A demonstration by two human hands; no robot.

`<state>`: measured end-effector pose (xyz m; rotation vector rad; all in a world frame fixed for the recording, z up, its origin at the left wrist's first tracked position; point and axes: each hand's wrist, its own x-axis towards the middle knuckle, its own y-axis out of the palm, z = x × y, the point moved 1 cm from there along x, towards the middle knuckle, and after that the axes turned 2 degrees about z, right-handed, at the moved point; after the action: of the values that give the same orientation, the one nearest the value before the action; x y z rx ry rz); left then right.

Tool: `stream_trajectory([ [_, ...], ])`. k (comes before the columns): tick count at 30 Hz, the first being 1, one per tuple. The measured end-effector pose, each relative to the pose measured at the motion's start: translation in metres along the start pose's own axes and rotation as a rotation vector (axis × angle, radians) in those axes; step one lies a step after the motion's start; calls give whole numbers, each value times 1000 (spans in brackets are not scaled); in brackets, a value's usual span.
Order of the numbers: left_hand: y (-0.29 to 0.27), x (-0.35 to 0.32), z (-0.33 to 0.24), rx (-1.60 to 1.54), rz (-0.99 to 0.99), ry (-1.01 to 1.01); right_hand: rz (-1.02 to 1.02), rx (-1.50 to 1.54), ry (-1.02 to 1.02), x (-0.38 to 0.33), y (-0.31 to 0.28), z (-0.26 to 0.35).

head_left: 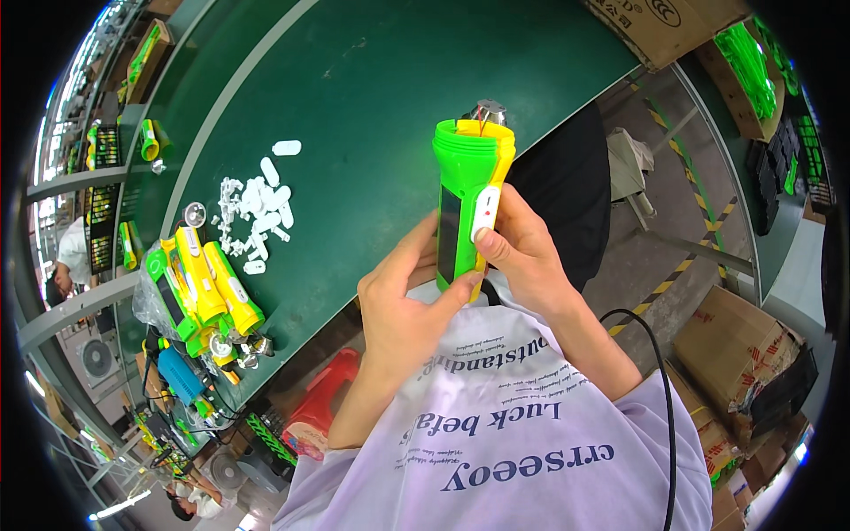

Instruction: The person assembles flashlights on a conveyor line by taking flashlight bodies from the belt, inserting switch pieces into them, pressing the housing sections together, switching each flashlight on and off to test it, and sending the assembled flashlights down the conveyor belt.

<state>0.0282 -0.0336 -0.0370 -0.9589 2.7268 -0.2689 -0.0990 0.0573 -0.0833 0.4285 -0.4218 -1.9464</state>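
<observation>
Both hands hold a green and yellow flashlight body [467, 199] upright above the edge of the green table [372, 80]. The left hand [409, 301] cups its lower end, and the right hand [522, 252] presses a thumb on the white switch [485, 212]. On the table lie a pile of white switch pieces [257, 212] and, nearer the edge, several more flashlight bodies [202, 292].

The hands [460, 283] hide the green flashlight's [469, 177] lower end.

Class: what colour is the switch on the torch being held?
White switch, with a small red mark; head view.
</observation>
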Motion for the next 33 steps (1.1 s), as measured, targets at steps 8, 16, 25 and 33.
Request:
stream_trajectory([
  [8, 27, 4, 12, 476, -147, 398, -295, 55, 43, -9, 9, -2],
  [16, 38, -6, 8, 41, -32, 217, -367, 48, 234, -27, 8, 21],
  [25, -14, 6, -13, -1, 145, 160, -414, 40, 164, -25, -3, 22],
  [33, -194, 77, 41, 961, -544, -62, -426, 47, 108, -27, -4, 29],
])
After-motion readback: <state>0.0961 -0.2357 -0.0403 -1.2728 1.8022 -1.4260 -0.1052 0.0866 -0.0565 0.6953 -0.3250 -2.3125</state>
